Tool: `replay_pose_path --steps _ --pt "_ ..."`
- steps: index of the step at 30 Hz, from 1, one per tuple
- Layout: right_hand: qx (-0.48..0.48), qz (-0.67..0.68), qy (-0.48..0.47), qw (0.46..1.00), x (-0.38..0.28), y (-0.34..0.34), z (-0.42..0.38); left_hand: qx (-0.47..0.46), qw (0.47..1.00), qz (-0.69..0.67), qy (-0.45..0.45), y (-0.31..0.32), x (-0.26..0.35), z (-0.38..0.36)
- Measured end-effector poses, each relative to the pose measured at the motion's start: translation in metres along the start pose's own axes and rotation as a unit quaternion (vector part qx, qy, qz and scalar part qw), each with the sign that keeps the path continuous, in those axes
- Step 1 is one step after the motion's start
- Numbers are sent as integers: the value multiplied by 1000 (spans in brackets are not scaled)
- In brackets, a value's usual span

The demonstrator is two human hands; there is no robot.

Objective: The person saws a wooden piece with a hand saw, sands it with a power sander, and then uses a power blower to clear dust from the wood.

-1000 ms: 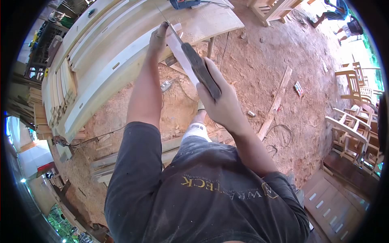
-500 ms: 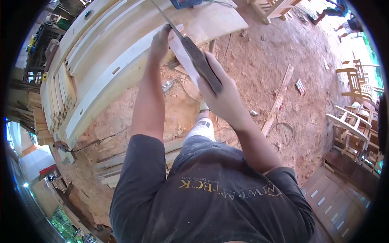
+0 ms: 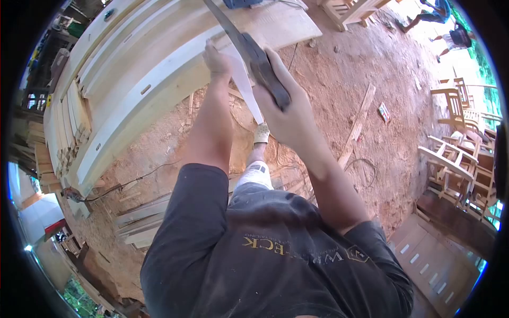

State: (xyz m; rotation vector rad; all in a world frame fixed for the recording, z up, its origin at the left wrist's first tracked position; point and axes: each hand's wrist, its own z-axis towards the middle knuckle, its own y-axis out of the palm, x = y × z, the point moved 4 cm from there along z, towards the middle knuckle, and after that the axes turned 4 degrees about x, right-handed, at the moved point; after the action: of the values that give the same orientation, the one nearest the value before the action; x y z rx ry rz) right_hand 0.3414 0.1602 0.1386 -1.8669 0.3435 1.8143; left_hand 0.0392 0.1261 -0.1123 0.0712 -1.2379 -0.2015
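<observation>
My right hand [image 3: 286,108] is wrapped round the dark handle of a hand saw [image 3: 260,71]. The saw's long blade slants up and left past the bench edge; its teeth do not show. In my left hand [image 3: 216,59], fingers closed, is the upper end of a pale, tapering wooden piece [image 3: 243,82]. That piece hangs beneath the saw, its narrow end pointing down above my foot. The blade overlaps the upper part of the piece in this view.
A workbench [image 3: 175,87] with long curved boards stands ahead and left. Several short slats [image 3: 71,119] are stacked on it, and a blue power tool [image 3: 238,2] sits at its far end. A plank [image 3: 360,119] lies on the dirt floor. Wooden chairs [image 3: 456,159] stand right; people sit far off.
The saw has turned so more of its blade's flat side shows. My left hand has moved slightly down, and the wooden piece hangs more steeply. The whole view has shifted a little.
</observation>
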Motion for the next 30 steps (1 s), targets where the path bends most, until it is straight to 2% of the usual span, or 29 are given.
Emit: replay_pose_path --steps 4,6,9,10,11,12,14,15,16,17,18,19,20,22,23,24,27,28,29,30 --pt "-1 -90 21 996 -9 -48 -120 -2 995 -89 -41 4 -1 -3" --pt "-21 -81 88 993 -21 -72 -174 -6 994 -99 -56 3 -3 -3" --pt "-45 -80 55 994 -30 -72 -163 -16 991 -115 -66 6 -2 -2" --pt "-1 -50 24 998 -11 -56 -134 -20 990 -125 -70 7 1 -3" --pt "-9 -90 28 996 -8 -37 -87 -23 989 -125 -70 6 10 -5" --pt "17 -87 -58 994 -6 -14 -35 -34 986 -136 -90 3 20 -9" --pt "2 -86 -27 996 -6 14 31 -48 983 -146 -105 3 20 -10" --pt "-5 -87 -20 996 -18 17 42 -44 997 60 5 1 10 -6" --pt "-2 -86 -23 996 -13 13 35 -34 958 262 109 2 9 -5" --pt "6 -64 -42 997 -2 8 17 -36 958 262 109 2 2 -4" --pt "15 -44 -70 996 0 -2 1 -36 976 201 80 10 6 7" --pt "16 -39 -13 999 -8 -16 -39 -35 988 142 46 13 2 13" --pt "17 -76 -38 996 -1 -32 -83 -36 995 88 3 8 -8 9" --pt "-18 -113 88 990 -12 -68 -165 -34 996 -22 -80 0 -25 2" --pt "-27 -120 80 989 -18 -84 -196 -27 990 -78 -117 -4 -29 0" --pt "-35 -126 70 989 -22 -92 -211 21 993 -52 -104 2 -5 -8" --pt "-10 -106 27 994 -5 -67 -145 28 988 -100 -116 6 -2 -9" --pt "-17 -97 -13 995 1 -45 -86 26 988 -99 -115 5 -9 -7" --pt "20 -64 -62 996 2 -18 -32 40 991 -94 -91 1 -18 -5" --pt "20 -76 -59 995 2 5 17 55 992 -91 -64 0 -21 -1"
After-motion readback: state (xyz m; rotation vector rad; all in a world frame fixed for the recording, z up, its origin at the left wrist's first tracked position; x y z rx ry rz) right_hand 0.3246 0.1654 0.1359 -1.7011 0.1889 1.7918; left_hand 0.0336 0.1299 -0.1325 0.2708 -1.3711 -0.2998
